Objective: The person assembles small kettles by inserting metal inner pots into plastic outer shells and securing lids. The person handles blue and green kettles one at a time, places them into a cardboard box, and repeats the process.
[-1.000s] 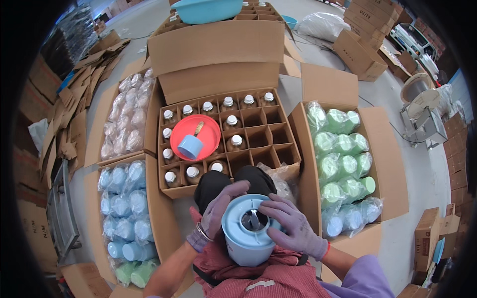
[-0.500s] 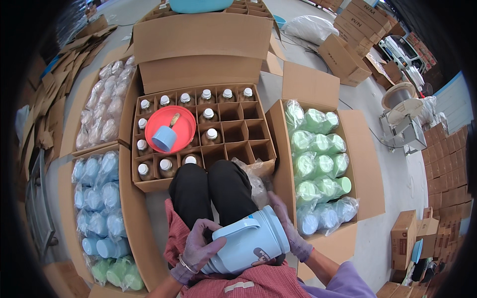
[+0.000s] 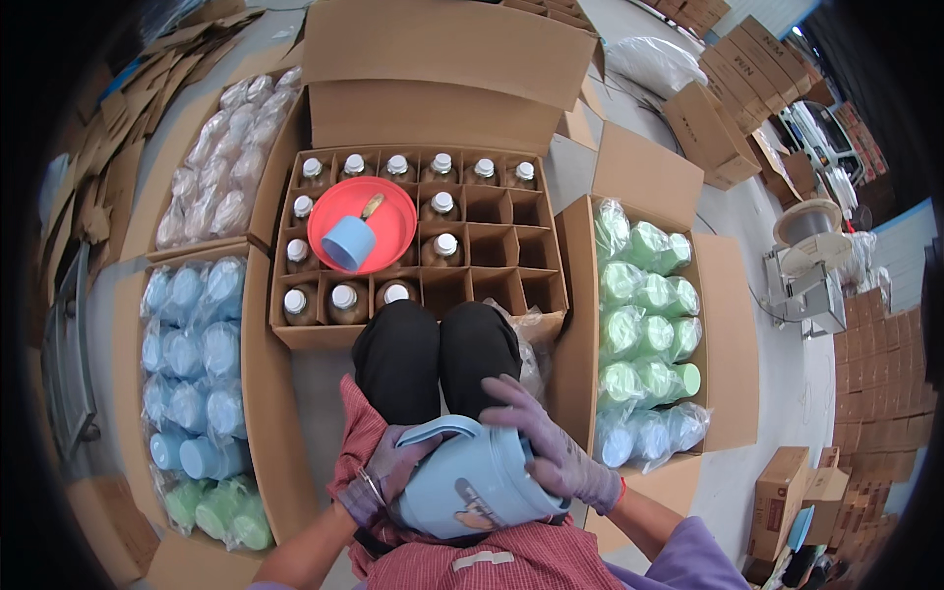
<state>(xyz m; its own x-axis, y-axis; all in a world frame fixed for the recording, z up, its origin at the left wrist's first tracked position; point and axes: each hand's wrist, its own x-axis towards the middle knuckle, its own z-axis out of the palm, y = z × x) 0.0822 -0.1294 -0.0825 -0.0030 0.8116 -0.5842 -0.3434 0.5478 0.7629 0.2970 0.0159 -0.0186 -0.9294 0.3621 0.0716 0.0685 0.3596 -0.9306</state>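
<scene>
A light blue plastic jug (image 3: 467, 497) with a loop handle and a dark printed picture lies tilted across my lap. My left hand (image 3: 388, 467), in a thin purple-grey glove, is closed round its handle side. At the jug's wide right end is my right hand (image 3: 560, 447), gloved alike, fingers stretched out and apart over the rim. Its palm side is hidden, so how firmly it touches is unclear. Beyond my knees stands a divided carton (image 3: 423, 329) of white-capped bottles. On the bottles rests a red basin (image 3: 388, 211) holding a blue cup (image 3: 349, 243) and a brush-like tool (image 3: 373, 205).
To my left, a carton (image 3: 265, 393) holds bagged blue and green jugs; behind it are bagged pale items (image 3: 231, 162). A carton (image 3: 578, 324) of bagged green and blue jugs stands right. Flattened cardboard (image 3: 108, 147) lies far left. A wire spool (image 3: 808, 221) stands right.
The jug has turned in my lap, its handle now nearer the top. My right hand has shifted from beside the rim to over it, fingers spreading. The view has tilted slightly.
</scene>
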